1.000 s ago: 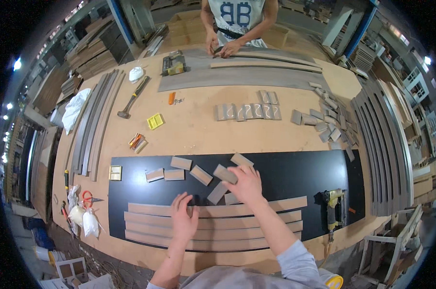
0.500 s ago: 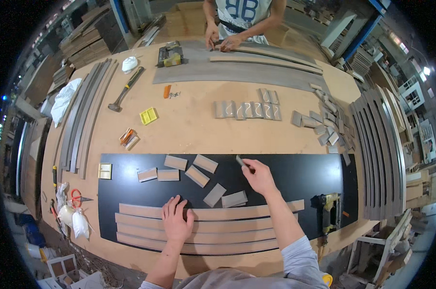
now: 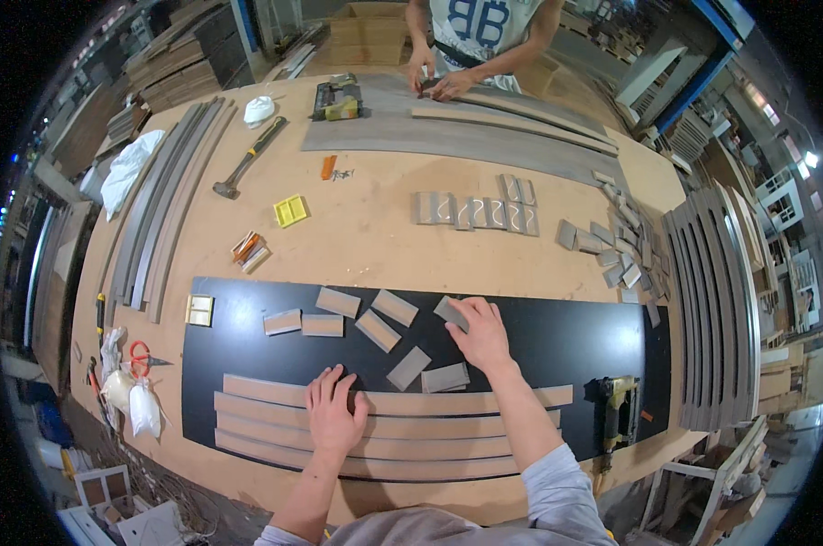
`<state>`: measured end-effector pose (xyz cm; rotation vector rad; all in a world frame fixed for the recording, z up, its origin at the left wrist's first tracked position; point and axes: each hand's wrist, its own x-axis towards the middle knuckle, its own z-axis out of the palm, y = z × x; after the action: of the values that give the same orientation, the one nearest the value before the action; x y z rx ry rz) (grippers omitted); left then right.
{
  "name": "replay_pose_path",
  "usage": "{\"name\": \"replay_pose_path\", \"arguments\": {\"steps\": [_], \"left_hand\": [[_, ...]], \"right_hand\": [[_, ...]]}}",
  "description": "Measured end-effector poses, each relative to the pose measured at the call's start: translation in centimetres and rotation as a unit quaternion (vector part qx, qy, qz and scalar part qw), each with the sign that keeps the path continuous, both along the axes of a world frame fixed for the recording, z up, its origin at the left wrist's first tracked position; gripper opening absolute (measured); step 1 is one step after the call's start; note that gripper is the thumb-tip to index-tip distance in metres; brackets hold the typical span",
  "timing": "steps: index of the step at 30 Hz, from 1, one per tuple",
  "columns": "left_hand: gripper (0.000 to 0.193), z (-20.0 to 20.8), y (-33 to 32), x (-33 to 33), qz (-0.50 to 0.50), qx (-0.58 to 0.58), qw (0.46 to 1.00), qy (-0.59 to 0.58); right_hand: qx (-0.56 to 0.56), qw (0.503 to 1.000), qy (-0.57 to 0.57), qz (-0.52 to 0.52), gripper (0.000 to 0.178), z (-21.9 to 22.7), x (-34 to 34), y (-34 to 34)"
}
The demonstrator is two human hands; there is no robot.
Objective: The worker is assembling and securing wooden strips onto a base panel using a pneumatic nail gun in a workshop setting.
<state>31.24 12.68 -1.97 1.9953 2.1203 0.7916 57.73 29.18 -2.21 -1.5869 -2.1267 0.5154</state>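
My right hand (image 3: 484, 338) grips a small grey wood block (image 3: 449, 312) at the upper part of the black panel (image 3: 557, 341). Left of it lie several similar blocks with tan faces, one of them a tilted block (image 3: 378, 331). Closer to me are a grey block (image 3: 408, 368) and a small stack of blocks (image 3: 445, 377). My left hand (image 3: 337, 409) rests with fingers spread on the long tan wood strips (image 3: 448, 424), which lie side by side along the panel's near edge. Its palm hides part of the strips.
A nail gun (image 3: 619, 409) lies at the panel's right end. Beyond are glue-marked blocks (image 3: 493, 214), a block pile (image 3: 621, 237), a hammer (image 3: 247, 159) and a yellow tray (image 3: 291, 211). Scissors (image 3: 143, 359) lie at left. Across the table, a co-worker's hands (image 3: 448, 85) handle strips.
The block in my right hand has gone from tilted on edge to nearly flat at the panel, with the hand slightly lower. My left hand stays on the strips. The whole view has shifted slightly.
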Motion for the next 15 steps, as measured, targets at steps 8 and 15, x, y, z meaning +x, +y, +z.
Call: {"name": "replay_pose_path", "arguments": {"steps": [8,15], "left_hand": [[0.026,2.0,1.0,1.2,-0.028,-0.025,0.995,-0.096],[0.026,7.6,5.3,6.1,-0.022,-0.314,0.702,-0.639]], "right_hand": [[-0.298,0.847,0.423,-0.118,0.019,1.8,-0.6,-3.7],[-0.237,0.889,0.379,-0.1,0.021,6.6,-2.1,-10.2]]}}
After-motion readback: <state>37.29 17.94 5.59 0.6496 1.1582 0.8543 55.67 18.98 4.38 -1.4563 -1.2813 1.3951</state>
